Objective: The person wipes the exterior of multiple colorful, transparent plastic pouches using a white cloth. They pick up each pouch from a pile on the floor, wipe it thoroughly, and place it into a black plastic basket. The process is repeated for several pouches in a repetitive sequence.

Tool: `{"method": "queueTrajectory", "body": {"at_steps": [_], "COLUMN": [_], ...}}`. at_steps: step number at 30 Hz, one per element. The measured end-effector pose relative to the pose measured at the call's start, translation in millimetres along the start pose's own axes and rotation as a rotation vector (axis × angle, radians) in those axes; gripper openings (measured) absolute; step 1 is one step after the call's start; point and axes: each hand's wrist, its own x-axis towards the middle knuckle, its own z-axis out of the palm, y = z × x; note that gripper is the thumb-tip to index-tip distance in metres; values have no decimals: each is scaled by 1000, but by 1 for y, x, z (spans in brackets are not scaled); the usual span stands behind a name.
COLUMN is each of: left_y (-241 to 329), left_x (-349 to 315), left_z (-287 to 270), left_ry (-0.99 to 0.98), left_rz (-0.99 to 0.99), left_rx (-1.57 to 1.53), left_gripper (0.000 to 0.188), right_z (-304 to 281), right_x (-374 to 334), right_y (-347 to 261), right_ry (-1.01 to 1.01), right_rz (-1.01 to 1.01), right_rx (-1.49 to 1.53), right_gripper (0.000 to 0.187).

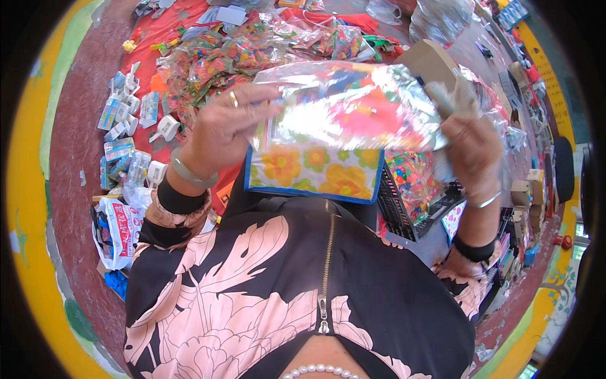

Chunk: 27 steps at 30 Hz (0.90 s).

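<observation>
A shiny clear plastic bag (366,104) with colourful contents is held up in front of me, stretched between both hands. At its left end, my left hand (224,129) has its fingers closed on the bag's edge. My right hand (472,142) grips the other end, where the plastic bunches up; motion blurs that hand somewhat. Glare hides much of what lies inside the bag. Just below it, a flower-printed panel with blue edging (315,174) rests at my lap, its upper part covered by the bag.
Many filled clear bags of small colourful pieces (221,60) are heaped ahead on a red sheet (151,38). White and blue packaged items (120,120) lie at left, above a white carrier bag (120,230). At right stand a black crate (394,205) and a cardboard box (429,60).
</observation>
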Motion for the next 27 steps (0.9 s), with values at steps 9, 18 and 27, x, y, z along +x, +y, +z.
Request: {"method": "queueTrajectory", "body": {"at_steps": [9,18,27], "left_y": [-34,-36,-33], "left_x": [-77,-89,-99], "left_z": [56,64,71], "left_ry": [-277,-172,-150], "left_rz": [-2,-64,-211], "left_rx": [60,52,24], "left_gripper": [30,29,31], "right_z": [77,62,202], "right_x": [-76,43,2], "right_y": [-52,-87,-150], "right_ry": [-535,456,-172], "right_rz": [253,232,173], "right_rx": [-100,96,29], "right_gripper": [5,24,38]}}
